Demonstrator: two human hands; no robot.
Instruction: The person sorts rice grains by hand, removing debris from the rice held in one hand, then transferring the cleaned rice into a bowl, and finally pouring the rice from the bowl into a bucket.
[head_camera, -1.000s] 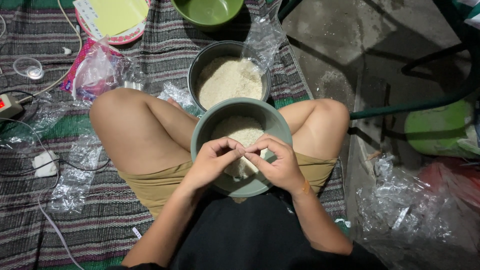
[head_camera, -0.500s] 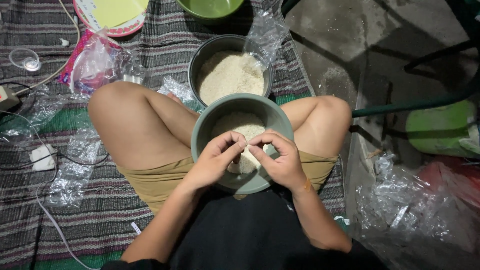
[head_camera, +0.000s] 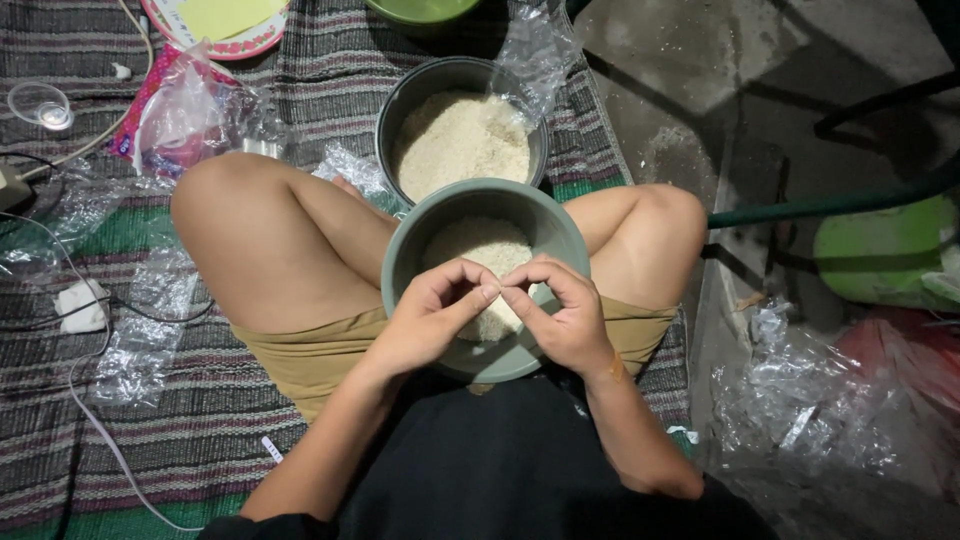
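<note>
Striped woven mat (head_camera: 200, 440) on the floor, person sitting cross-legged on it, and the grey-green bowl (head_camera: 405, 265) is parked right in the lap between the knees. Both hands meet over its near rim: left hand (head_camera: 425, 320) and right hand (head_camera: 565, 320) have fingertips pinched together, touching each other, like they're working something tiny between them. Can't tell what it is, too small to see, maybe a grain or a bit of grit.

Inside that bowl is a heap of white rice (head_camera: 485, 250), sitting just under the fingers. Right beyond the hands, touching the far rim, is a darker metal pot (head_camera: 400, 100) with a much fuller load of the same pale rice. Further out still, a green bowl (head_camera: 420, 10) peeks in at the top edge, contents not visible.

Risk-wise, I'd say the lap bowl is the weak spot. Nothing holds it but the legs, both hands are busy pinching, so a knee shift could tip it and dump rice on the mat. Whatever's pinched could also drop straight back into the heap and get lost.

Loose clear plastic bags (head_camera: 150, 330) lie left of the hands, more crumpled plastic (head_camera: 800, 400) to the right, plus a white cable (head_camera: 90, 400) snaking along the mat.
</note>
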